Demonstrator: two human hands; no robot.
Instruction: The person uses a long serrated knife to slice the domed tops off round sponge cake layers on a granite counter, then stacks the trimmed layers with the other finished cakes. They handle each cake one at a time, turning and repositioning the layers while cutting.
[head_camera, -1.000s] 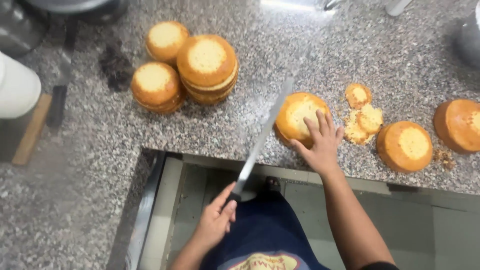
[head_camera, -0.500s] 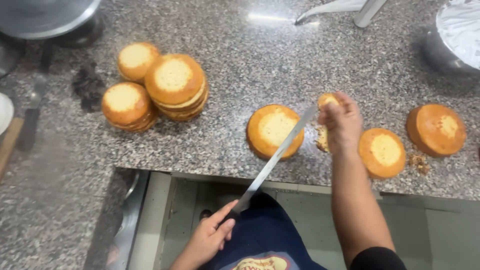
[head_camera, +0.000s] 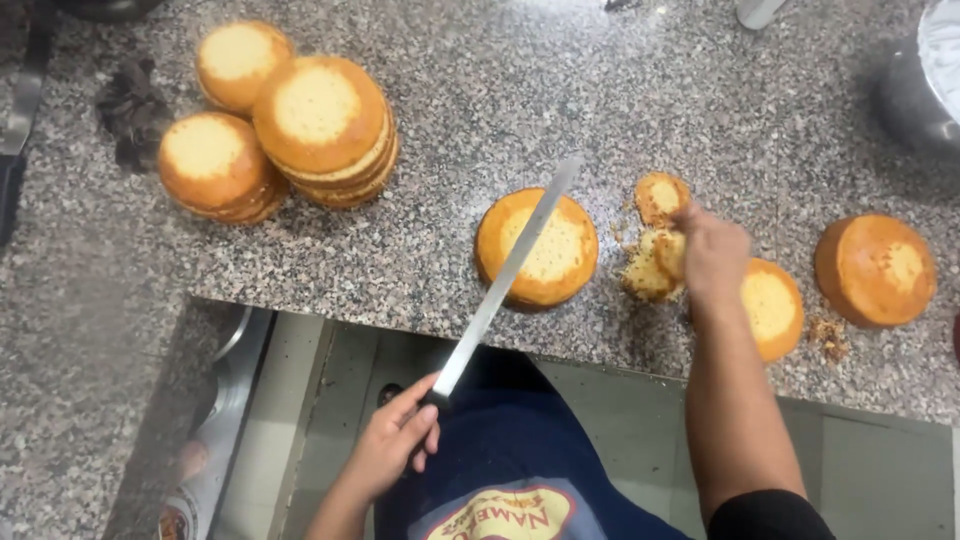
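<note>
Left hand (head_camera: 395, 440) grip pinching knife (head_camera: 505, 275) handle, right hand (head_camera: 712, 255) on cake scraps (head_camera: 650, 270), grip unclear

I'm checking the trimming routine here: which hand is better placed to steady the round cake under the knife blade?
Probably the right hand: it is free, resting on the cake scraps just beside the round cake. The left hand grips the knife handle below the counter edge.
</note>
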